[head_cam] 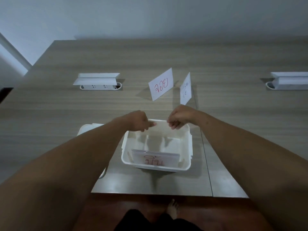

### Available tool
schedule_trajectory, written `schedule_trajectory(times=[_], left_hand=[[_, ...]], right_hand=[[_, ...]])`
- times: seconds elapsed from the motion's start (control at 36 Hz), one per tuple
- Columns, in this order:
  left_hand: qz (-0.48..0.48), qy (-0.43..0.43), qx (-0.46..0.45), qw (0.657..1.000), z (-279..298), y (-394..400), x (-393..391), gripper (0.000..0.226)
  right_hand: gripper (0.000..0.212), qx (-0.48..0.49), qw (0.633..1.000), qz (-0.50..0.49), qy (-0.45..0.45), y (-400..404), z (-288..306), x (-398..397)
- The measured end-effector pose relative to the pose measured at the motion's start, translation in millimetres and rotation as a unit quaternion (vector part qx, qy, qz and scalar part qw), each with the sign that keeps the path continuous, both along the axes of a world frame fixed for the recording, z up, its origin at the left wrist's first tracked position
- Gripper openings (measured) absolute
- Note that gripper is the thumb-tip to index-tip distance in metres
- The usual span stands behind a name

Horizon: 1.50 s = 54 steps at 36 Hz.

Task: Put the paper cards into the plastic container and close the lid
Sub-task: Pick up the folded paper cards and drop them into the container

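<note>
my left hand (139, 121) and right hand (179, 117) pinch a white paper card (161, 125) between them, over the far rim of the open white plastic container (187, 148).

One view only — a wide-angle head camera, looking forward and steeply down over the desk (58, 114) from its near edge. It sits close above the forearms (they fill the lower corners), facing the far wall (150, 17), with the floor (133, 204) just below.
</note>
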<state>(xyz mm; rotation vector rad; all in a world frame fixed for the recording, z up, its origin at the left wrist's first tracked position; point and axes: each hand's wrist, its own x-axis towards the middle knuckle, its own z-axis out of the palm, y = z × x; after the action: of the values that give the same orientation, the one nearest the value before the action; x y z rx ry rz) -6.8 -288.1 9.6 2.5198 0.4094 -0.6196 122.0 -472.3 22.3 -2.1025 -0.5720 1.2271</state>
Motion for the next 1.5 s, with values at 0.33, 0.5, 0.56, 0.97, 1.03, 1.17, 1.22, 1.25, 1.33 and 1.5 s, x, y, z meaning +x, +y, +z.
schedule_trajectory(times=[0.33,0.5,0.56,0.97,1.03,1.17,1.22,1.25,1.33,1.5], left_hand=[[0.028,-0.096,0.138,0.985,36.3,61.7,106.4,0.04],[0.057,-0.106,0.156,0.98,15.7,100.0,165.3,0.043],[0.081,-0.103,0.135,0.982,1.9,107.1,180.9,0.05],[0.179,-0.148,-0.025,0.972,-51.9,104.6,218.8,0.02],[0.141,-0.15,-0.024,0.978,-39.6,112.3,214.5,0.018],[0.073,-0.154,-0.027,0.985,11.7,129.7,196.3,0.023],[0.064,-0.149,-0.018,0.987,33.0,129.0,188.0,0.025],[0.06,-0.148,-0.011,0.987,42.0,128.1,184.5,0.025],[0.067,-0.166,0.006,0.984,68.2,119.3,168.4,0.023],[0.1,-0.226,0.009,0.969,105.7,90.3,123.4,0.019]], right_hand=[[0.008,0.042,0.979,-0.045,-0.195,50.1,25.0,102.6],[0.035,-0.002,0.965,-0.046,-0.259,83.4,15.6,141.9],[0.04,-0.016,0.963,-0.028,-0.267,93.2,9.3,151.9],[0.064,-0.068,0.925,0.061,-0.368,139.1,-33.4,185.9],[0.065,-0.074,0.908,0.078,-0.405,135.8,-27.9,188.2],[0.04,-0.037,0.902,0.078,-0.423,122.7,-1.2,182.3],[0.027,-0.003,0.912,0.049,-0.407,118.0,13.6,173.7],[0.022,0.01,0.917,0.04,-0.396,116.5,20.9,169.4],[0.018,0.05,0.923,0.03,-0.38,108.6,43.6,154.2],[0.021,0.098,0.914,0.017,-0.394,81.2,77.8,117.2]])
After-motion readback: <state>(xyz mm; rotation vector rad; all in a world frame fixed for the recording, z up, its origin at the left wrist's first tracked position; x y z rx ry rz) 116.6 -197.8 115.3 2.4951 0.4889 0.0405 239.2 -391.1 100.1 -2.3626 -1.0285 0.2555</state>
